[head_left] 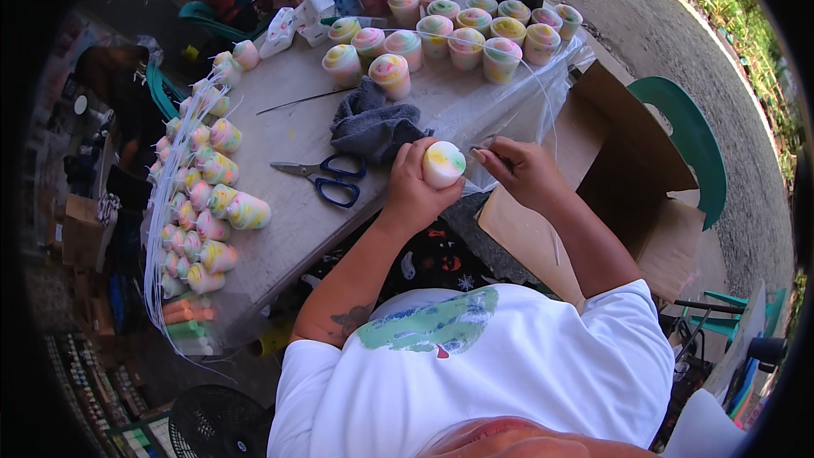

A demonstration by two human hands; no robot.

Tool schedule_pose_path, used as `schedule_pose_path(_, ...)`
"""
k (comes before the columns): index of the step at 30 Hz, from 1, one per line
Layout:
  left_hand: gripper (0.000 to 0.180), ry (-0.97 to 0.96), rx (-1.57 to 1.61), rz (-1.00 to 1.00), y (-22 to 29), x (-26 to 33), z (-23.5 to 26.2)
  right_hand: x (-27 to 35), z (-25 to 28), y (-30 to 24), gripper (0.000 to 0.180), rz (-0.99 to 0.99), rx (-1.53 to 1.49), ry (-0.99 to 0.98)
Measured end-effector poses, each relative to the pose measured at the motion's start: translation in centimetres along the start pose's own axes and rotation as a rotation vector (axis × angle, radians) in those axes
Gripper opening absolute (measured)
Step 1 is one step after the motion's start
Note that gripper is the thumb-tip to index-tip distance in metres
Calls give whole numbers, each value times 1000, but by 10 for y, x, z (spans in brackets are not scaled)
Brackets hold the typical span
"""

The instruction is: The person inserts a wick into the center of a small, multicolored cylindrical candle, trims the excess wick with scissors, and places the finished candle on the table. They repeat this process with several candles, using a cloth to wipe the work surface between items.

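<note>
My left hand (415,182) is wrapped round a white candle (443,164) with yellow and green swirls, its flat round end facing up. Just right of it, my right hand (515,168) is pinched closed, fingertips close to the candle's side; whatever it holds is too small to make out. A long white string (543,85) arcs over the cups and hangs down beside my right hand. A crumpled dark grey cloth (373,121) lies just beyond my left hand. Blue-handled scissors (326,175) rest open on the table to its left.
Several swirled pastel candles in cups (466,48) stand at the table's far side. More candles with long white wicks (203,178) crowd the left edge. A thin metal rod (301,101) lies between. An open cardboard box (627,161) and a green chair (687,136) are at right.
</note>
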State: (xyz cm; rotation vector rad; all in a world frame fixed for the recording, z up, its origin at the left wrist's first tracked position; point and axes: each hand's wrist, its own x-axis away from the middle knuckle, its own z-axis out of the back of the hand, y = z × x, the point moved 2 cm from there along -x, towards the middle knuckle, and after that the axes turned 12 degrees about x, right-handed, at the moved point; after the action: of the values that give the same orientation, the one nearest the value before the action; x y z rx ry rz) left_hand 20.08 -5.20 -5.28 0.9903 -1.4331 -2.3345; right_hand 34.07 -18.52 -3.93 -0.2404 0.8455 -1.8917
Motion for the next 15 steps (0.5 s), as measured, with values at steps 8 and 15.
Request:
schedule_pose_path(8, 62, -114, 117, 97, -12, 1, 14, -7, -2, 3, 27, 113, -86, -33)
schedule_pose_path(15, 61, -175, 224, 190, -16, -1, 20, -11, -2, -4, 20, 237, -31, -33)
